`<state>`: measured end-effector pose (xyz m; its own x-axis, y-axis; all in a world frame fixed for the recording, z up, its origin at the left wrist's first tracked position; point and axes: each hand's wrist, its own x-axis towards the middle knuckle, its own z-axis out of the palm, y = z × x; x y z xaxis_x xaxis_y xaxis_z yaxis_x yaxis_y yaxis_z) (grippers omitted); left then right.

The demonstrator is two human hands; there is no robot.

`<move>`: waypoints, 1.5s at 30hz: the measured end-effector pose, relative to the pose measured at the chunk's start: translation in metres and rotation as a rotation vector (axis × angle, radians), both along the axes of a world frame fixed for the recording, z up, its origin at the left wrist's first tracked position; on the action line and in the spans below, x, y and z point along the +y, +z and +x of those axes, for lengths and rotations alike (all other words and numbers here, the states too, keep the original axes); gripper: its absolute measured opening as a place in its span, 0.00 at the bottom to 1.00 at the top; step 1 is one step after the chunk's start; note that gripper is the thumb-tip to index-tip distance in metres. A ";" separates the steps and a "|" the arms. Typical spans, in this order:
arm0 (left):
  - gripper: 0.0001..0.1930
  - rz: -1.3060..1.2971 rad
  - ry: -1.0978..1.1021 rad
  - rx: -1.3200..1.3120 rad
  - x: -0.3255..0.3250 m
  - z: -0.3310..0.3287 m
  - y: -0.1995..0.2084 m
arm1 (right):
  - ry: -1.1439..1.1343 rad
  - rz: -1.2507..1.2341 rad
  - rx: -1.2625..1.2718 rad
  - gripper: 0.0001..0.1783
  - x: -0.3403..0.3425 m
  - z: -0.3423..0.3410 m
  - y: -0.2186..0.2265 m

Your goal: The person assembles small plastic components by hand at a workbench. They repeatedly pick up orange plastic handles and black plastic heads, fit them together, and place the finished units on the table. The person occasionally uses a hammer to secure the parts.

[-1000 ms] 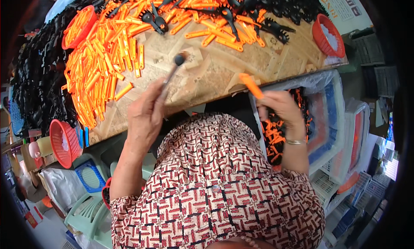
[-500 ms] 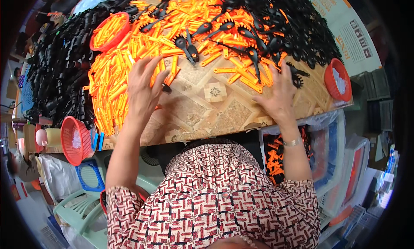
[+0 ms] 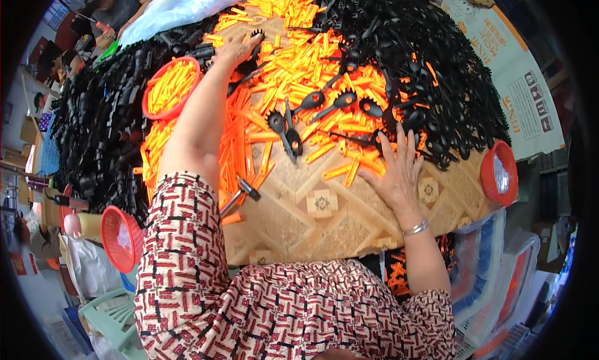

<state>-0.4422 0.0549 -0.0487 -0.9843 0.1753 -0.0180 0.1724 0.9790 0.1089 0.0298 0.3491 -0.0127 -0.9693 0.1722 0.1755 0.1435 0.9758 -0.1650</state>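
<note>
Left hand (image 3: 237,48) reaches far beyond red basket (image 3: 170,87), fingers loose on black parts (image 3: 100,141). Right hand (image 3: 396,170) spread flat on orange sticks (image 3: 293,85). Few assembled pieces (image 3: 284,132); large heaps remain.

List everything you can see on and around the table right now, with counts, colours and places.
Orange sticks: too many to count, orange, spread across table centre.
Black parts: heaps, black, far right and left edge.
Basket of sticks: one, red, left of centre.
Empty baskets: two, red, right table edge and lower left beside the table.
Table: one, tan patterned, bare near edge.
Bins: several, clear, lower right.
Left hand: reaching far, among black parts.
Right hand: flat, touching orange sticks.
</note>
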 end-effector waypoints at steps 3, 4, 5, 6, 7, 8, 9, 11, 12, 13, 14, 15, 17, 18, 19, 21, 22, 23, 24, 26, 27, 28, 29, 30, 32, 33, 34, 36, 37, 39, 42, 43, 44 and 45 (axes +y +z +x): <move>0.40 -0.163 -0.016 0.005 0.057 0.053 0.037 | -0.045 -0.009 -0.012 0.51 0.002 0.004 0.003; 0.39 -0.145 -0.112 -0.075 0.047 0.080 0.041 | -0.031 -0.028 -0.057 0.52 -0.011 0.016 0.012; 0.41 -0.115 -0.388 -0.129 0.024 0.072 0.023 | -0.017 -0.047 -0.103 0.52 -0.023 0.026 0.024; 0.40 0.083 -0.343 -0.212 0.027 0.077 0.048 | 0.002 -0.015 -0.077 0.51 -0.019 0.029 0.025; 0.39 0.263 -0.312 -0.317 0.033 0.076 0.068 | 0.002 -0.013 -0.061 0.51 -0.017 0.029 0.025; 0.38 0.260 -0.272 -0.131 0.030 0.058 0.075 | 0.010 -0.019 -0.045 0.51 -0.014 0.028 0.022; 0.40 0.256 -0.226 0.050 0.029 0.038 0.079 | 0.009 -0.028 -0.038 0.51 -0.013 0.030 0.023; 0.40 0.198 -0.076 0.034 0.004 -0.037 0.070 | 0.004 -0.010 -0.061 0.50 -0.017 0.030 0.033; 0.44 0.720 0.034 -0.434 -0.016 -0.031 0.052 | -0.016 -0.040 -0.138 0.50 -0.032 0.055 0.059; 0.44 0.142 -0.241 -0.204 -0.026 -0.048 0.043 | -0.017 -0.026 -0.120 0.50 -0.031 0.057 0.063; 0.45 -0.446 -0.485 0.041 -0.038 -0.071 0.029 | -0.011 -0.018 -0.115 0.50 -0.031 0.056 0.066; 0.46 -1.029 -0.725 0.308 -0.031 -0.081 0.021 | -0.023 -0.011 -0.120 0.49 -0.031 0.054 0.067; 0.41 -0.721 -0.600 0.061 -0.007 -0.094 0.001 | -0.032 0.001 -0.130 0.49 -0.031 0.053 0.067; 0.40 -0.481 -0.562 0.023 -0.004 -0.107 -0.030 | -0.016 -0.001 -0.118 0.49 -0.029 0.054 0.066; 0.39 -0.281 -0.466 -0.013 0.018 -0.090 -0.031 | -0.025 -0.003 -0.135 0.49 -0.032 0.062 0.074; 0.37 0.011 -0.390 -0.055 0.044 -0.038 -0.037 | -0.045 0.006 -0.160 0.50 -0.035 0.071 0.085; 0.36 0.130 -0.389 -0.052 0.055 -0.021 -0.035 | -0.054 0.014 -0.158 0.51 -0.036 0.069 0.083; 0.35 0.256 -0.401 -0.063 0.069 -0.002 -0.034 | -0.067 0.022 -0.167 0.51 -0.037 0.068 0.084; 0.35 0.390 -0.411 -0.073 0.079 0.016 -0.033 | -0.060 -0.018 -0.132 0.55 -0.034 0.067 0.084; 0.34 0.676 -0.440 -0.124 0.102 0.052 -0.028 | -0.035 -0.084 -0.085 0.57 -0.032 0.065 0.086; 0.34 0.824 -0.457 -0.162 0.114 0.067 -0.022 | -0.021 -0.113 -0.053 0.59 -0.030 0.062 0.085; 0.35 0.960 -0.489 -0.201 0.129 0.081 -0.012 | -0.009 -0.127 -0.031 0.61 -0.026 0.057 0.079; 0.35 1.065 -0.536 -0.249 0.142 0.097 -0.002 | -0.001 -0.152 -0.003 0.63 -0.023 0.053 0.075; 0.33 0.929 -0.602 -0.234 0.160 0.120 0.025 | 0.002 -0.170 0.015 0.63 -0.021 0.051 0.070; 0.27 1.045 -1.179 0.373 0.185 0.131 0.038 | 0.098 -0.231 0.114 0.64 -0.019 0.035 0.066; 0.21 1.119 -1.233 0.297 0.199 0.157 0.058 | 0.118 -0.277 0.183 0.65 -0.018 0.028 0.062; 0.20 1.003 -1.177 0.212 0.205 0.182 0.072 | 0.158 -0.333 0.258 0.66 -0.017 0.018 0.056; 0.21 0.759 -1.090 0.046 0.224 0.234 0.100 | 0.209 -0.364 0.348 0.67 -0.014 -0.007 0.041; 0.23 0.777 -1.105 -0.036 0.228 0.251 0.105 | 0.250 -0.373 0.404 0.67 -0.016 -0.016 0.035; 0.21 0.870 -1.104 0.009 0.224 0.274 0.117 | 0.296 -0.396 0.485 0.64 -0.016 -0.021 0.027; 0.16 0.973 -1.142 0.010 0.192 0.267 0.125 | 0.312 -0.247 0.503 0.58 -0.011 -0.019 0.031; 0.16 0.933 -1.196 0.078 0.178 0.249 0.117 | 0.305 -0.254 0.514 0.56 -0.010 -0.015 0.040; 0.17 0.962 -1.093 -0.040 0.160 0.253 0.125 | 0.270 -0.260 0.528 0.55 -0.003 -0.010 0.043; 0.20 0.852 -1.083 0.109 0.136 0.235 0.118 | 0.255 -0.271 0.546 0.54 0.001 -0.008 0.045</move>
<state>-0.2073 0.1909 0.0692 -0.3406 0.7643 0.5476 0.8434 -0.0091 0.5373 0.0214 0.3497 0.0328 -0.7694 0.0560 0.6363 -0.2611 0.8816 -0.3933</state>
